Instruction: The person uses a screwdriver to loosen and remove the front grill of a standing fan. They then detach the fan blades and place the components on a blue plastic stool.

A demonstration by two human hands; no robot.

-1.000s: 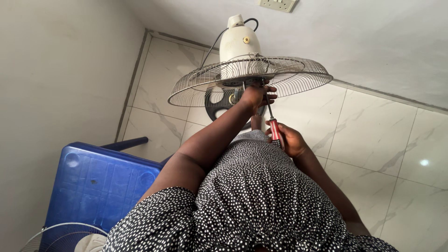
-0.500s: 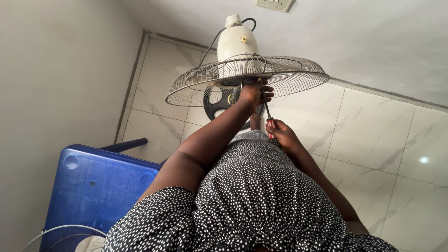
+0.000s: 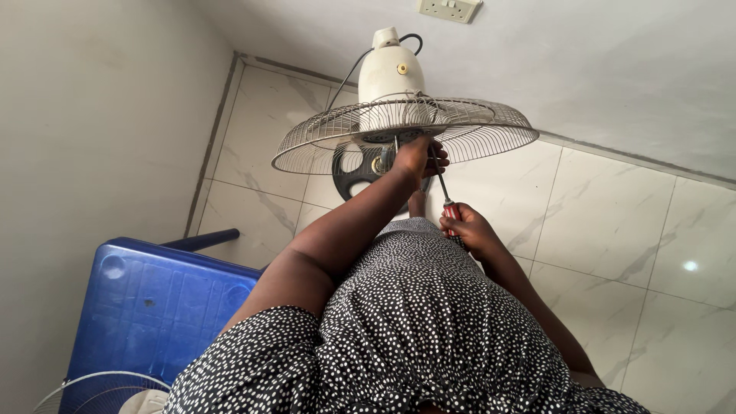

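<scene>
A standing fan faces me with its white motor housing [image 3: 390, 73] behind a wire rear guard [image 3: 491, 126]. My left hand [image 3: 418, 154] grips the hub at the middle of the guard. My right hand [image 3: 465, 228] holds a screwdriver [image 3: 444, 192] with a red handle; its shaft angles up to the guard's centre beside my left hand. The fan's dark round base [image 3: 354, 176] shows below the guard. My black dress with white dots fills the lower frame.
A blue plastic table [image 3: 146, 307] stands at lower left with a dark leg [image 3: 201, 241] sticking out. Another wire fan guard [image 3: 100, 392] lies at the bottom left corner. White marble floor tiles [image 3: 613, 222] meet grey walls; a wall socket [image 3: 449, 8] sits at top.
My right hand has slid a little down and right with the screwdriver, showing more of its shaft. My left hand stays on the hub.
</scene>
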